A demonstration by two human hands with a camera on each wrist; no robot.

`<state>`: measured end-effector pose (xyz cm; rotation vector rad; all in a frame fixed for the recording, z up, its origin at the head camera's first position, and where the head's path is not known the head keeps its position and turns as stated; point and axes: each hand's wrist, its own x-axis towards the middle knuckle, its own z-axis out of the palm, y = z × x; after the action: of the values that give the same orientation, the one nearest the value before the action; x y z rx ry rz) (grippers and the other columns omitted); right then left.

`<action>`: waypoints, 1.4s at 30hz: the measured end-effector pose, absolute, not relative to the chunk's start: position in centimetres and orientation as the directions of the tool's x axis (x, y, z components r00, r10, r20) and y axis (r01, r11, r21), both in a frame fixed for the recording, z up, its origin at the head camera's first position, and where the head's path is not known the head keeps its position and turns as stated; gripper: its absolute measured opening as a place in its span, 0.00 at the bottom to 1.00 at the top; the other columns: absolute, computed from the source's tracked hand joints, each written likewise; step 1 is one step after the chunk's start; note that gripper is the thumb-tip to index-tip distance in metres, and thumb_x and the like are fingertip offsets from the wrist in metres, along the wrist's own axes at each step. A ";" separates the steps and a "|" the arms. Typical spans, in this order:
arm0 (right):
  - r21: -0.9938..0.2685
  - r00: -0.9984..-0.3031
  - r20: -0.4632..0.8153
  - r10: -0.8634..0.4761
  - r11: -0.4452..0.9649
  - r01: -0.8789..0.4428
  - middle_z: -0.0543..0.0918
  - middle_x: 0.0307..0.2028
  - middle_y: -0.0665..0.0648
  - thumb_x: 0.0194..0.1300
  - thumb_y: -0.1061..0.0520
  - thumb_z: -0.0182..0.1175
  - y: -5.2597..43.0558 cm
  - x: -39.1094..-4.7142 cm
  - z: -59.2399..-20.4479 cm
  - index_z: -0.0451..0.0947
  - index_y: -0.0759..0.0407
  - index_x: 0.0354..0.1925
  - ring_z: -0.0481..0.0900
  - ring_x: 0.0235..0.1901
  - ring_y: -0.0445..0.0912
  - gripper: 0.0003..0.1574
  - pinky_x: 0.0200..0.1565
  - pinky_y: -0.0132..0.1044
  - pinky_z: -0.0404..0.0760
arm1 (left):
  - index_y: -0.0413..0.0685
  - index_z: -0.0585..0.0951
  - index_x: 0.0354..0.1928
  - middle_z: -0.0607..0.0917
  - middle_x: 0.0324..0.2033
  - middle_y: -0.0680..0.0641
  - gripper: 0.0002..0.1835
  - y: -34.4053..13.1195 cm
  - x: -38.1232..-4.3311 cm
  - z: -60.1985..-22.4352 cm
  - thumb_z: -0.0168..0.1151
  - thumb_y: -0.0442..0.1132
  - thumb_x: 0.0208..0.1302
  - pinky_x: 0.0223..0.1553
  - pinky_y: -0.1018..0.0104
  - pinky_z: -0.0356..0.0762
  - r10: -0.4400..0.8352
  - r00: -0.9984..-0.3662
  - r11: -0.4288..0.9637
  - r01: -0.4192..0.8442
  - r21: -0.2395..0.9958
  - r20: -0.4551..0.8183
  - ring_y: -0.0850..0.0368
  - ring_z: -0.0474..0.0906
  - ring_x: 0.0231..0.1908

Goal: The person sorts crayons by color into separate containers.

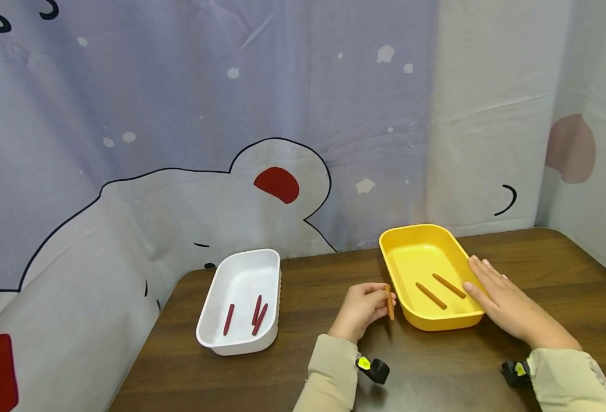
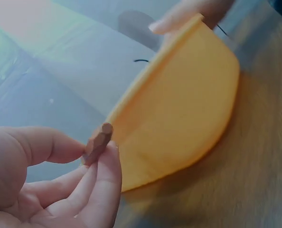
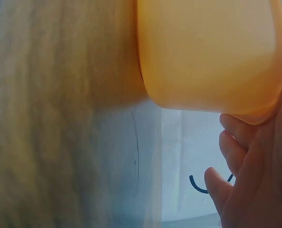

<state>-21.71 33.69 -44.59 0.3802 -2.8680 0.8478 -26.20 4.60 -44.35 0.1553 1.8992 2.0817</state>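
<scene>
My left hand pinches an orange-brown crayon between thumb and fingers, just left of the yellow tray. In the left wrist view the crayon shows faceted sides and points toward the camera. Two more orange-brown crayons lie inside the yellow tray, side by side at a slant. My right hand rests on that tray's right rim with its fingers fairly straight. From the right wrist view, the fingers lie along the tray's side.
A white tray stands at the left of the brown wooden table, holding three dark red crayons. Behind the table hangs a printed curtain. Black bands sit at both wrists.
</scene>
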 end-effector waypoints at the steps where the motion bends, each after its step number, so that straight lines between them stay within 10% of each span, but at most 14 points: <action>1: -0.517 -0.960 0.191 -0.203 0.811 -0.274 0.45 0.78 0.73 0.83 0.45 0.40 33.7 -21.7 -44.6 0.42 0.70 0.79 0.37 0.78 0.66 0.42 0.75 0.63 0.35 | 0.28 0.82 0.54 0.88 0.38 0.41 0.15 4.6 -26.2 -44.3 0.58 0.29 0.69 0.48 0.58 0.86 0.307 -0.942 -0.094 -0.169 0.981 -0.132 0.48 0.87 0.44; 20: -0.524 -0.966 0.171 -0.193 0.812 -0.255 0.43 0.78 0.74 0.83 0.44 0.39 34.3 -21.4 -44.5 0.41 0.70 0.79 0.37 0.77 0.68 0.43 0.73 0.67 0.35 | 0.30 0.82 0.53 0.89 0.40 0.42 0.14 5.9 -26.0 -43.0 0.61 0.31 0.69 0.49 0.59 0.85 0.305 -0.946 -0.312 -0.207 0.927 -0.109 0.54 0.87 0.41; 42: -0.533 -0.963 0.184 -0.199 0.803 -0.268 0.43 0.78 0.72 0.83 0.44 0.40 33.8 -21.6 -44.5 0.41 0.69 0.79 0.36 0.78 0.67 0.43 0.75 0.63 0.36 | 0.38 0.82 0.39 0.87 0.29 0.43 0.06 10.6 -26.5 -41.0 0.65 0.26 0.60 0.37 0.60 0.88 0.104 -0.991 -0.147 -0.103 0.984 -0.088 0.51 0.87 0.31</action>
<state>-21.62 33.83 -44.48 0.3735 -2.8694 0.8749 -26.45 10.60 -40.96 0.0010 1.9563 2.2809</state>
